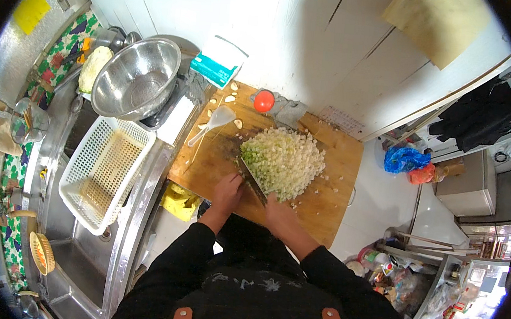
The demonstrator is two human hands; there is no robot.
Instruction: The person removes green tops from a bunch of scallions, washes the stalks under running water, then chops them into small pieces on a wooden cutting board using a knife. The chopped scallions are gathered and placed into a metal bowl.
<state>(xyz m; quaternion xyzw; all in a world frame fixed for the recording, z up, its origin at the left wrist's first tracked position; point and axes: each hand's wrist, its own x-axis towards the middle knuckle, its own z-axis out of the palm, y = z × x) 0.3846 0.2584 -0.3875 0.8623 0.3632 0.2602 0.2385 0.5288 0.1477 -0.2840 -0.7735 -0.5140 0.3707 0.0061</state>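
A large heap of diced pale and green vegetable (282, 162) lies on a wooden cutting board (323, 220). My right hand (278, 211) grips the handle end of a knife (253, 182), its blade along the heap's lower left edge. Near the blade, just left of it, is my left hand (229, 189), fingers drawn together; whether it holds anything cannot be told. Farther left on the board rest a translucent plastic scoop (219, 119) and several garlic cloves (238, 123). A red round object (263, 101) sits beside a grey cloth (287, 112) at the board's back edge.
A steel bowl (137, 78) and a white plastic basket (69, 179) stand left of the board, the basket over a steel sink (87, 258). A teal-and-white package (215, 67) lies by the back wall. Blue and red bags (405, 160) hang at the right.
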